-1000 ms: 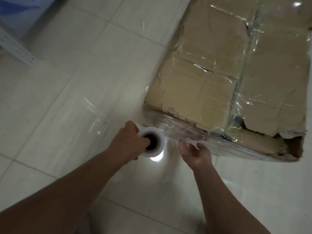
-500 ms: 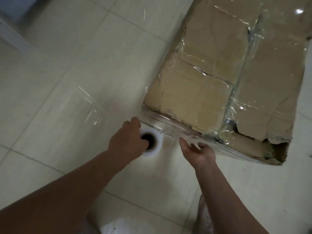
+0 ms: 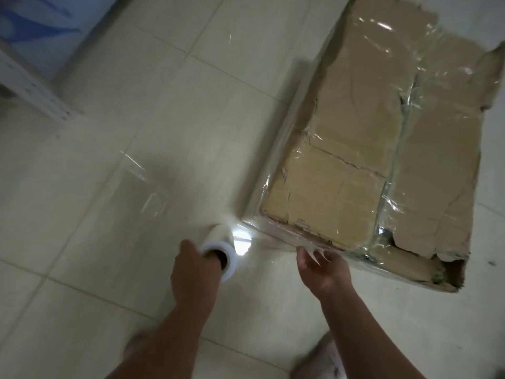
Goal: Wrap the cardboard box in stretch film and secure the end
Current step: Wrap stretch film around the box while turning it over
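Note:
A large, torn cardboard box [image 3: 355, 165] stands on the tiled floor, its sides and top covered in shiny stretch film. My left hand [image 3: 191, 269] grips the top end of the white stretch film roll [image 3: 221, 247], which stands just off the box's near left corner. A clear sheet of film [image 3: 262, 239] runs from the roll to the box's near side. My right hand [image 3: 322, 269] has its fingers spread and pressed against the film low on that near side.
Pale floor tiles [image 3: 109, 187] surround the box. A white perforated shelf frame [image 3: 30, 86] and a blue-patterned object [image 3: 35, 26] sit at the top left. My feet [image 3: 319, 359] show at the bottom edge.
The view has pulled back and shifted, showing more of the box. The roll has moved slightly away from the box corner, stretching out more film. My right hand stays on the near side.

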